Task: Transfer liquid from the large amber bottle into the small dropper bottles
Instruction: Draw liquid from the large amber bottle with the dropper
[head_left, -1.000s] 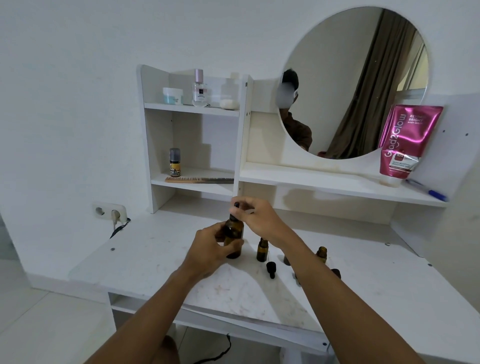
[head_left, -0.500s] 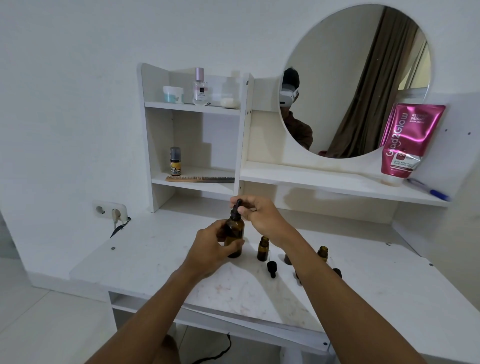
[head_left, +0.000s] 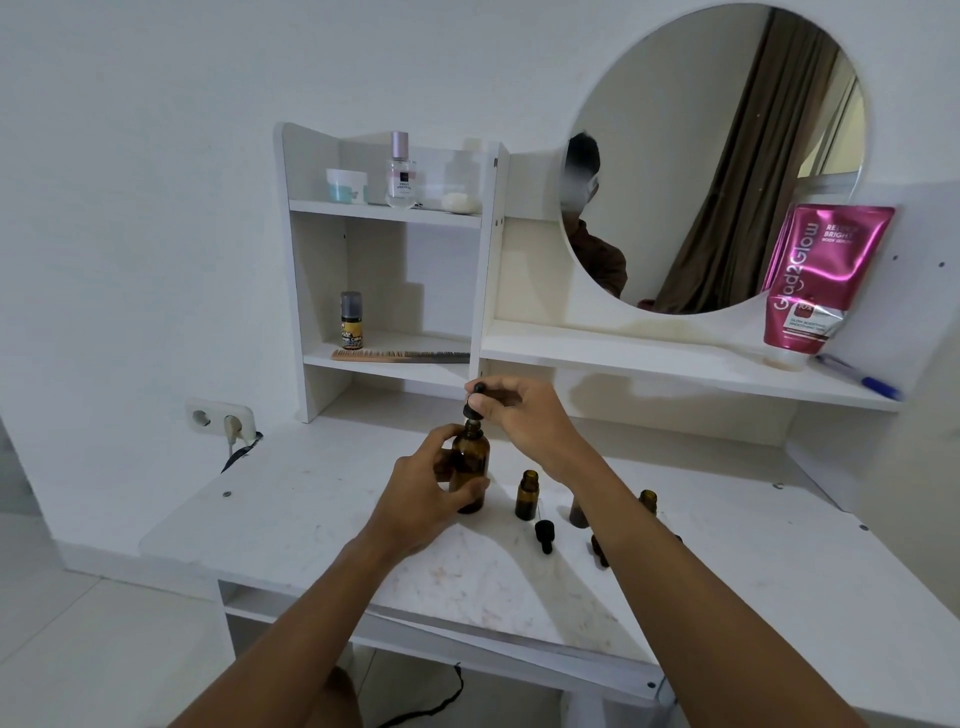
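Note:
The large amber bottle stands upright on the white desk, gripped around its body by my left hand. My right hand pinches the black dropper cap, raised just above the bottle's neck. One small open amber dropper bottle stands right of the large bottle. Two more small bottles show partly behind my right forearm. A loose black dropper cap lies on the desk in front of them.
A shelf unit at the back holds a jar, a perfume bottle, a small yellow-labelled bottle and a comb. A round mirror, a pink tube and a blue pen are on the right shelf. A wall socket is at left.
My right hand has lifted the black dropper cap up off the large bottle's neck. The left hand keeps its hold on the bottle.

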